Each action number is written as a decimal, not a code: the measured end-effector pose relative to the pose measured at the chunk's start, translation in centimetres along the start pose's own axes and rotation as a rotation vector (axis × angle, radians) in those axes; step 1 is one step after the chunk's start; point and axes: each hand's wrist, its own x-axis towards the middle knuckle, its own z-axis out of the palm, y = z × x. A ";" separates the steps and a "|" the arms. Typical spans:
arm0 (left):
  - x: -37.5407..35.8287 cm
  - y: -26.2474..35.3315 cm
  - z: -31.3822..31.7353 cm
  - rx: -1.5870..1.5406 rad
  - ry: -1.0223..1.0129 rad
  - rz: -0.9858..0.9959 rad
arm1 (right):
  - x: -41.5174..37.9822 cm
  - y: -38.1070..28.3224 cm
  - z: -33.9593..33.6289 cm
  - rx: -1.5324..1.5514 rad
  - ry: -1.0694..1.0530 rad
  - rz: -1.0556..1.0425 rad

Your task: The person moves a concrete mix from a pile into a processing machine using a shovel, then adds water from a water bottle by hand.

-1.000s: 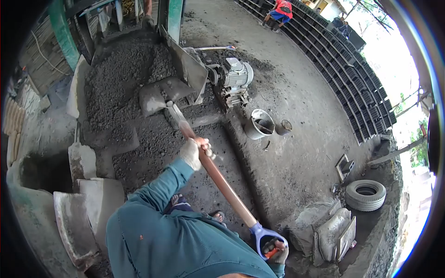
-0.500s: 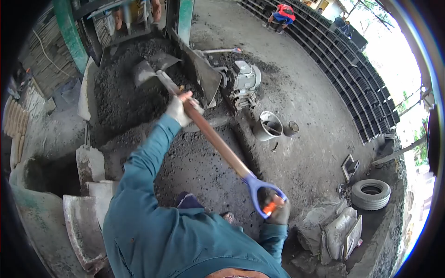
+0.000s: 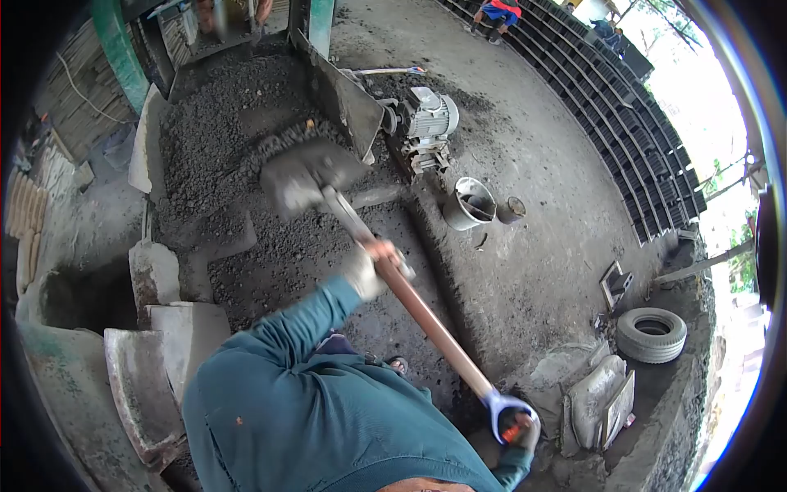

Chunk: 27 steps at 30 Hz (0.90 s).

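A shovel (image 3: 433,330) slants across my front, its wooden shaft running down to a purple-blue D-shaped handle. My left hand (image 3: 366,271), in a pale glove with bare fingertips, is wrapped round the shaft just behind the metal socket. At the lower right, my right hand (image 3: 525,433) is closed on the D-handle's orange grip. The motion-blurred grey blade (image 3: 316,174) is over the near part of a dark, crumbly mix (image 3: 205,123) that fills a metal-sided trough. More of the loose mix lies on the floor between the trough and my feet.
An electric motor (image 3: 432,115) stands right of the trough wall (image 3: 348,102). Beyond a low ledge are a bucket (image 3: 469,205), a small can (image 3: 512,210), a tire (image 3: 652,334) and stacked sacks (image 3: 594,402). Racks of dark blocks (image 3: 598,107) curve behind, near a crouching person (image 3: 498,15).
Both hands have drawn the shovel back toward me and to the right. Its blade has come from deeper in the trough to the near edge of the mix.
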 end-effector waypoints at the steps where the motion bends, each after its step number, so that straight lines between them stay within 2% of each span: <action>1: 0.0 3.3 1.2 0.153 -0.042 0.108 | 2.1 1.7 1.4 -0.017 -0.133 -0.068; 2: 1.8 6.7 0.5 0.061 0.000 0.203 | 3.1 3.1 3.5 0.014 -0.221 -0.097; 3: 3.2 10.2 0.8 0.151 0.115 0.325 | 1.4 2.4 8.7 -0.151 -0.170 -0.197; 4: 4.7 13.5 1.1 0.106 0.109 0.397 | -0.2 1.4 12.5 -0.254 -0.312 -0.430; 5: 5.1 15.7 1.2 0.058 0.096 0.479 | -1.1 -0.7 14.4 -0.115 -0.412 -0.334; 6: 4.3 16.1 2.4 0.052 0.016 0.449 | -1.8 -4.0 14.6 -0.338 -0.247 -0.466; 7: 3.1 15.6 4.5 0.041 -0.062 0.418 | -0.1 -4.7 12.5 -0.041 -0.349 -0.661; 8: 0.4 13.5 7.7 -0.030 -0.127 0.391 | -0.6 -9.2 12.2 -0.210 -0.147 -0.766; 9: 0.9 13.4 6.8 -0.018 -0.392 0.300 | 5.0 -11.2 7.9 -0.207 -0.157 -1.106; 10: 0.1 12.4 7.8 -0.099 -0.376 0.241 | 5.3 -15.6 7.3 -0.309 -0.119 -1.313; 11: -0.1 11.1 8.4 -0.137 -0.300 0.291 | 5.3 -20.0 6.9 -0.408 -0.047 -1.531; 13: -2.2 8.5 9.1 0.013 -0.471 0.287 | 3.5 -28.2 7.5 -0.503 0.223 -1.943; 14: -3.1 7.3 9.2 0.079 -0.524 0.352 | 2.6 -32.7 7.6 -0.451 0.231 -2.035; 15: -3.4 6.3 9.0 0.102 -0.647 0.402 | 1.0 -36.5 8.6 -0.409 0.242 -2.094; 17: -5.0 4.9 8.7 0.215 -0.749 0.499 | -3.1 -41.9 13.0 -0.341 0.186 -2.157; 20: -6.3 3.9 7.8 0.222 -0.859 0.595 | -8.7 -45.6 22.1 -0.289 0.002 -2.209; 21: -8.1 3.9 8.2 0.243 -0.771 0.655 | -10.3 -45.8 25.3 -0.279 -0.062 -2.218; 23: -7.1 5.5 6.0 0.233 -0.822 0.756 | -13.3 -44.7 31.1 -0.262 -0.188 -2.238; 25: -9.9 9.7 6.6 0.124 -0.655 0.838 | -15.4 -42.0 35.6 -0.253 -0.290 -2.257; 27: -8.0 16.5 5.2 -0.288 -0.610 0.835 | -16.6 -38.2 38.5 -0.245 -0.359 -2.278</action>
